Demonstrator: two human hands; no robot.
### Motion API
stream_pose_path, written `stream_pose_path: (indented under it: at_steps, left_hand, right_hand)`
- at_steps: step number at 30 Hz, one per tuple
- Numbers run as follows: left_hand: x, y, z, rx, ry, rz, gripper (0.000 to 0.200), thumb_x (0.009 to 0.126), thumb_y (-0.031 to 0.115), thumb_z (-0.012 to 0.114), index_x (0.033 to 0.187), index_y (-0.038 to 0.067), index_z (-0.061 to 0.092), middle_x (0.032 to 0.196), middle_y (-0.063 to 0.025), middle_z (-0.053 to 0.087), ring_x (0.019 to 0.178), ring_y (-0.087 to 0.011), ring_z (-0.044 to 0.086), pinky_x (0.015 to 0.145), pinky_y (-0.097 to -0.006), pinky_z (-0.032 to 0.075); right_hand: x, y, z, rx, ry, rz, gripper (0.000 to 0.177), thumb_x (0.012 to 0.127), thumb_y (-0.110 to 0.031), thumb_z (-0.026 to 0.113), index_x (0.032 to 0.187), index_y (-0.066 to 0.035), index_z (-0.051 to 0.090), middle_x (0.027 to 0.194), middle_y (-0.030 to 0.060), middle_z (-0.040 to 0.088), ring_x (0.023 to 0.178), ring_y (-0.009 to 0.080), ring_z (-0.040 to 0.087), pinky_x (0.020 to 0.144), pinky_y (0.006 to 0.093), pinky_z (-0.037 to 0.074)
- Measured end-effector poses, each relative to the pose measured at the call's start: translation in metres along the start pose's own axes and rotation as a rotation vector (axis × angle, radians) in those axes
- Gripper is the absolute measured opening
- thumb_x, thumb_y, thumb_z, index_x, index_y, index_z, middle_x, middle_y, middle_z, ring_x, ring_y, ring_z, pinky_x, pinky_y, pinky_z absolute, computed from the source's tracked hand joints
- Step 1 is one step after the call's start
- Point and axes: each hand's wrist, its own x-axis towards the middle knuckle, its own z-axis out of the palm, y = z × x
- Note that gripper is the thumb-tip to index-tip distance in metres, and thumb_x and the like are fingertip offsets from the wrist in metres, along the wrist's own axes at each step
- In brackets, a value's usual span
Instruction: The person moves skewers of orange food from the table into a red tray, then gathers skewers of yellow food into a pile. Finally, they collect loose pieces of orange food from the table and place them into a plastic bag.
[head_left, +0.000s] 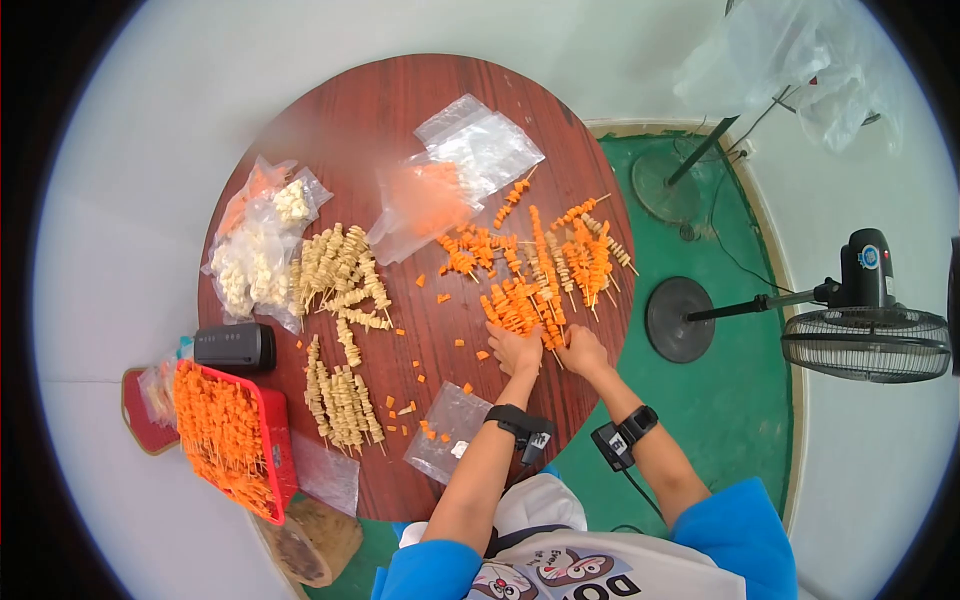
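On the round wooden table point(420, 350), my left hand point(515, 350) rests at the lower edge of a bunch of orange skewers point(512, 306), its fingers curled against them. My right hand point(584, 352) is just to the right, fingers bent at the stick ends of the same bunch. The exact grip of both hands is partly hidden. More orange skewers point(588, 255) and a few beige ones lie above and to the right of the hands. Small orange pieces point(482, 355) are scattered to the left.
Beige skewers point(345, 400) lie in piles at left, near filled plastic bags point(255, 260), a black device point(235, 347) and a red basket point(280, 450) of orange skewers. Plastic bags point(490, 150) lie at the back. A fan point(865, 335) stands right of the table.
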Motion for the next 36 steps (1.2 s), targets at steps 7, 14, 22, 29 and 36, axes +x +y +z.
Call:
stream_pose_path:
  at_steps: [7, 14, 22, 29, 36]
  left_hand:
    - [-0.01, 0.013, -0.004, 0.183, 0.103, 0.06, 0.105, 0.062, 0.034, 0.07, 0.132, 0.005, -0.002, 0.121, -0.0151, 0.029, 0.107, -0.0296, 0.036, 0.08, -0.0445, 0.038]
    - [-0.015, 0.006, -0.001, 0.253, 0.204, 0.128, 0.108, 0.061, 0.034, 0.071, 0.132, 0.004, -0.004, 0.12, -0.0147, 0.03, 0.104, -0.0289, 0.038, 0.079, -0.0445, 0.039]
    - [-0.01, -0.008, -0.017, 0.294, 0.22, 0.286, 0.103, 0.061, 0.026, 0.07, 0.132, 0.002, -0.001, 0.111, -0.0145, 0.036, 0.1, -0.0298, 0.042, 0.077, -0.0447, 0.041]
    - [0.014, -0.021, -0.025, 0.093, 0.052, 0.322, 0.095, 0.061, 0.023, 0.07, 0.13, 0.004, 0.009, 0.107, -0.0173, 0.04, 0.099, -0.0328, 0.043, 0.08, -0.0398, 0.043]
    - [0.009, -0.032, -0.041, 0.278, 0.068, 0.348, 0.091, 0.058, 0.022, 0.071, 0.127, 0.005, 0.015, 0.112, -0.022, 0.039, 0.105, -0.0362, 0.041, 0.083, -0.0411, 0.042]
  right_hand:
    - [-0.005, 0.007, 0.003, 0.001, 0.275, 0.052, 0.022, 0.075, -0.021, 0.056, 0.089, -0.005, 0.05, 0.087, 0.0142, 0.056, 0.082, 0.0303, 0.055, 0.067, 0.0407, 0.044]
    - [0.027, -0.025, -0.013, -0.12, 0.326, -0.091, 0.019, 0.077, -0.015, 0.054, 0.088, 0.0, 0.05, 0.083, 0.0149, 0.056, 0.074, 0.0293, 0.058, 0.062, 0.0379, 0.048]
    - [0.051, -0.023, -0.022, 0.03, 0.384, -0.333, 0.019, 0.08, -0.017, 0.052, 0.088, 0.001, 0.05, 0.082, 0.017, 0.055, 0.073, 0.031, 0.056, 0.062, 0.0383, 0.047]
    - [0.005, -0.02, -0.004, -0.098, 0.303, -0.012, 0.063, 0.068, -0.032, 0.066, 0.111, 0.002, 0.035, 0.108, 0.0183, 0.04, 0.103, 0.031, 0.042, 0.075, 0.0414, 0.043]
    - [0.005, -0.014, 0.026, 0.089, 0.283, 0.067, 0.052, 0.068, -0.024, 0.062, 0.104, 0.003, 0.037, 0.091, 0.0218, 0.052, 0.085, 0.0359, 0.054, 0.07, 0.0421, 0.046]
